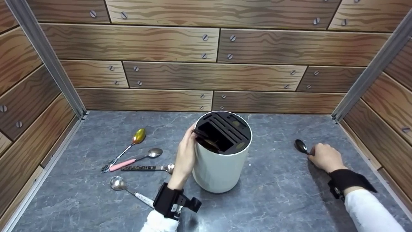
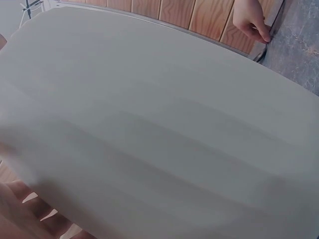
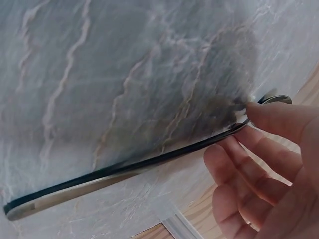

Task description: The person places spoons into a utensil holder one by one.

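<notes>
Left hand (image 1: 184, 154): close to the viewer, at centre; its grip curves round the left side of a white cylindrical container (image 1: 219, 174) with a black slotted top.
Nearest spoon (image 1: 118, 183): silver, round-bowled, white-handled, lying on the grey marbled desk (image 1: 273, 199), its handle running to the black wristband (image 1: 164, 199).
Container: upright on the desk; a dark utensil (image 1: 201, 132), its shape unclear, leans in the largest opening. Steady, light pressure from the left should keep it from tipping.
Right hand (image 1: 326, 158): well to the right; its grip pinches a dark, shiny metal spoon (image 1: 301, 146) between thumb and fingers.
Pinched spoon: at the desk's right, well apart from the container, held near the neck, its long handle running back under the palm. Whether it touches the desk, I cannot tell. A firm pinch should stop the thin metal twisting.
Left-side utensils: one with a dark patterned handle (image 1: 141, 168), a pink-handled silver spoon (image 1: 135, 160), then a gold-bowled spoon (image 1: 139, 136).
Back wall (image 1: 209, 45): brown plank print with grey screw heads.
</notes>
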### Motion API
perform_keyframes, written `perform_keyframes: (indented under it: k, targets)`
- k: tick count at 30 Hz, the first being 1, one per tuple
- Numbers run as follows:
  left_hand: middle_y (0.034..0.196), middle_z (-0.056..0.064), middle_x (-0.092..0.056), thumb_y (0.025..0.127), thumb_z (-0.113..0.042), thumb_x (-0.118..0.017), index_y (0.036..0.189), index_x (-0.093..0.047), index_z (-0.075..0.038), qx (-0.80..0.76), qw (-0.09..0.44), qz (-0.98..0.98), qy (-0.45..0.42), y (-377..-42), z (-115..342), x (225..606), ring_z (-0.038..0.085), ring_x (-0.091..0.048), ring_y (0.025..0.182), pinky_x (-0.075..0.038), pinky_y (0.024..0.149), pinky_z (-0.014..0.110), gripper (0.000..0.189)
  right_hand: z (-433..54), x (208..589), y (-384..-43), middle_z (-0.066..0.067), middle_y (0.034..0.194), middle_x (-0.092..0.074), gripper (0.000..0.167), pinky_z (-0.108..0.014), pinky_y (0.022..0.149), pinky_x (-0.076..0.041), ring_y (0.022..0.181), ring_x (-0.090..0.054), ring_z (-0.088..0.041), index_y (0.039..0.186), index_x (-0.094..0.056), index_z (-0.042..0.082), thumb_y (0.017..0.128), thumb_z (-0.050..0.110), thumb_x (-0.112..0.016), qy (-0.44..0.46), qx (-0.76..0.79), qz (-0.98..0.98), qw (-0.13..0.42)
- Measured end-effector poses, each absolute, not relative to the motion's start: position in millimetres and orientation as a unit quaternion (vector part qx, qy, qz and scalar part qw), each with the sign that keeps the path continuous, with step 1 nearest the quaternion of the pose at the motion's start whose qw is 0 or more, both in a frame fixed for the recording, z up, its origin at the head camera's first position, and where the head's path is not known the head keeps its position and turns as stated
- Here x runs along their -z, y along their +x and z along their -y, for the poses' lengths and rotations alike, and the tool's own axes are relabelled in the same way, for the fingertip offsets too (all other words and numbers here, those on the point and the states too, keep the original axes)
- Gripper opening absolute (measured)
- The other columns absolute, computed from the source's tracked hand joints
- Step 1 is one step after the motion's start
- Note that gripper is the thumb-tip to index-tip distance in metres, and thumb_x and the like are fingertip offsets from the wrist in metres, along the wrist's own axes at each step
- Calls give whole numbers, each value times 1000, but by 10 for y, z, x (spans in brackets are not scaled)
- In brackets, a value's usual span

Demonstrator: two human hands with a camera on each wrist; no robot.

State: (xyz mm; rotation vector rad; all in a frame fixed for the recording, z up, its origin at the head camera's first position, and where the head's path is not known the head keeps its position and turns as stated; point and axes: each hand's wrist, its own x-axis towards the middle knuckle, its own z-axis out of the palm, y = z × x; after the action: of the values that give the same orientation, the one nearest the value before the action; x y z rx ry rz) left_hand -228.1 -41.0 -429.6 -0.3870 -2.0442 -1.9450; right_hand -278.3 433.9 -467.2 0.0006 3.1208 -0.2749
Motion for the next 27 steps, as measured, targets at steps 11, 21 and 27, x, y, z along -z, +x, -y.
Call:
perform_keyframes:
  k: [11,21,27]
  targets:
    - [156,27,-54,114,-14,-31,153,-46,7,685,143,701,-137,-2301,389,4310,42,-50,148,-37,129,55,47,-4313,4669,-2761,-24,79,-71,17,-55,59,-53,71,-67,-41,78,-71,3,89,15,-71,-4,88,-996,0]
    - [157,27,-52,114,-13,-30,154,-45,7,684,142,703,-135,-2289,385,4297,42,-48,150,-34,131,54,47,-4096,4350,-2682,-22,94,-77,25,-38,64,-51,73,-68,-24,103,-74,-3,100,21,-66,3,167,-986,-18]
    - [156,29,-53,114,-14,-30,153,-44,9,681,153,701,-147,-2299,405,4301,43,-50,148,-36,130,55,47,-3754,4150,-2563,-21,96,-80,24,-30,70,-52,77,-70,-15,103,-77,1,98,24,-72,-19,230,-965,-125]
